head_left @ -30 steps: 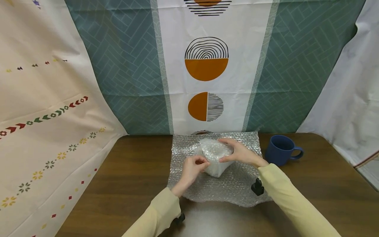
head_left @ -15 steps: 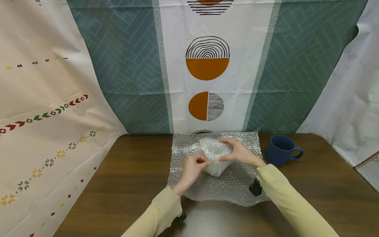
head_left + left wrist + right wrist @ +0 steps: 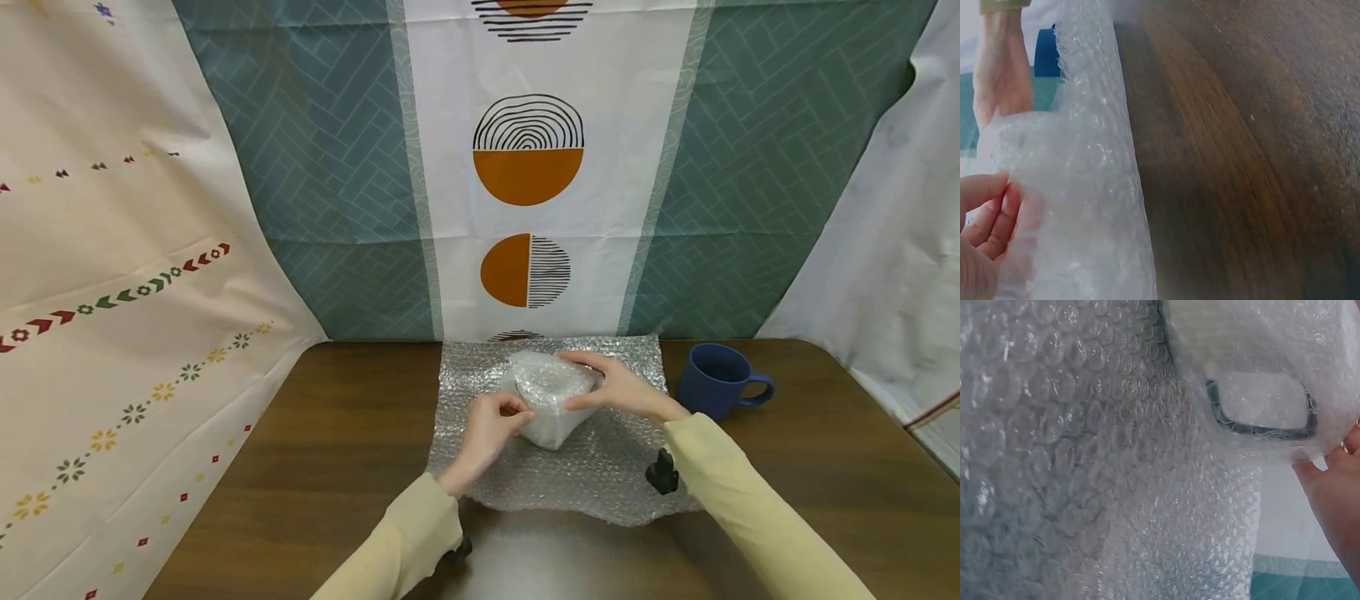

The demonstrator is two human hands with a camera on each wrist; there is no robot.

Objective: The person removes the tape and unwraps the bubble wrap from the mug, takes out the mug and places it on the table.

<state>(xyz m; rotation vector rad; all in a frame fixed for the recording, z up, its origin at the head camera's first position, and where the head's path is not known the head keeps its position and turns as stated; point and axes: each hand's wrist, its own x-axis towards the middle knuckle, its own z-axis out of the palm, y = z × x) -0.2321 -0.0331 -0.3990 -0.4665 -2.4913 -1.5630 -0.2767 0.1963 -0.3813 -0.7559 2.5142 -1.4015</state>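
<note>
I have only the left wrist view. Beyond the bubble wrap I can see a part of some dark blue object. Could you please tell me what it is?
Observer: It is a blue mug, standing to the right of the bubble wrap sheet.
Operator: Thank you. The fingers of the right hand are hidden from me. How does it hold the bundle?
Observer: In the head view, its thumb is on the near side and its fingers are on the far side.
Operator: Is something visible inside the wrap?
Observer: The right wrist view shows a dark U-shaped outline through it; I cannot tell what it belongs to.
</note>
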